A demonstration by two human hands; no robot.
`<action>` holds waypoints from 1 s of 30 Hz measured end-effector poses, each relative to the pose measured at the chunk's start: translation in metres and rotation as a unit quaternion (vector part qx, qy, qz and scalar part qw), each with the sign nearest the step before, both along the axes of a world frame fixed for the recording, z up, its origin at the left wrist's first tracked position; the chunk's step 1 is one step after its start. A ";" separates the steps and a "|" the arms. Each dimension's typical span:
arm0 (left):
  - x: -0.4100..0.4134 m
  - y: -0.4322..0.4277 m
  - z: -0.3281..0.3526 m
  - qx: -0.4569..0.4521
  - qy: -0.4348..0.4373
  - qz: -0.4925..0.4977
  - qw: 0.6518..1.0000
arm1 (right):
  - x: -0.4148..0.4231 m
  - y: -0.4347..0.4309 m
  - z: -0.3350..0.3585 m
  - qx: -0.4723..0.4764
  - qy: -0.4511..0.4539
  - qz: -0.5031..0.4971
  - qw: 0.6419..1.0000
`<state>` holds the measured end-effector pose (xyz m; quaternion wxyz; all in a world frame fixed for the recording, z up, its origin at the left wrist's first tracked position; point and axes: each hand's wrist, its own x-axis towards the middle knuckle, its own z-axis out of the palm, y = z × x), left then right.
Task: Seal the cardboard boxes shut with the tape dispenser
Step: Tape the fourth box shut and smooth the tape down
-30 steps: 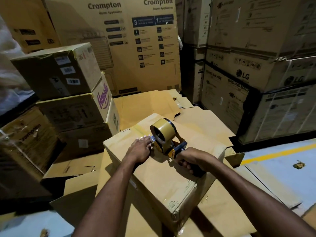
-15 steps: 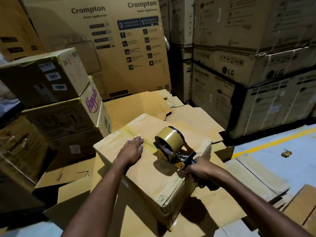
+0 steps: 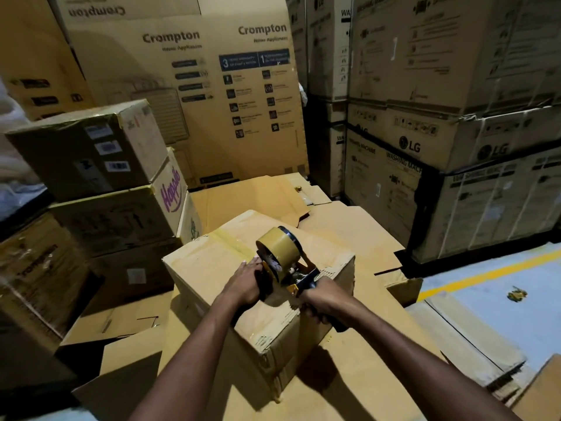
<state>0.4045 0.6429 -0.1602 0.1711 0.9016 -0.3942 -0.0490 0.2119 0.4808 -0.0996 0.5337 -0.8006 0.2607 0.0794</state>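
Dispenser (image 3: pixel 280 259) down on the box (image 3: pixel 212 268) top, both hands at it!
Light, rigid tool by its look, best taken by the handle (image 3: pixel 309 281). The right hand (image 3: pixel 321 299) had fingers curled round that. The left hand (image 3: pixel 244 284) laid its fingers together against the front; whether they pinched tape, I couldn't tell.

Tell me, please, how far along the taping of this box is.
Done: a tape strip crosses the far part of the box top. In hand: the right hand grips the tape dispenser near the front edge, the left hand touching it. Left, probably: run tape over that edge and cut it.
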 end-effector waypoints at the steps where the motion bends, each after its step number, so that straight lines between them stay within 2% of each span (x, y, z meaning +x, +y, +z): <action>1: 0.003 0.001 0.001 0.002 0.001 0.007 1.000 | 0.005 0.001 0.000 0.002 0.002 0.002 1.000; 7: 0.002 0.003 0.001 -0.024 0.010 0.022 0.999 | 0.005 -0.006 0.000 0.050 0.025 0.045 0.997; 22: -0.007 -0.001 0.008 0.009 0.002 0.044 0.999 | -0.060 -0.049 -0.013 0.093 0.056 0.049 0.993; 25: -0.019 0.003 0.011 0.029 -0.001 0.012 0.999 | -0.057 -0.046 -0.010 0.090 0.076 0.049 0.992; 30: -0.058 0.008 0.013 0.059 -0.008 -0.100 0.993 | -0.056 -0.046 -0.012 0.103 0.091 0.041 0.990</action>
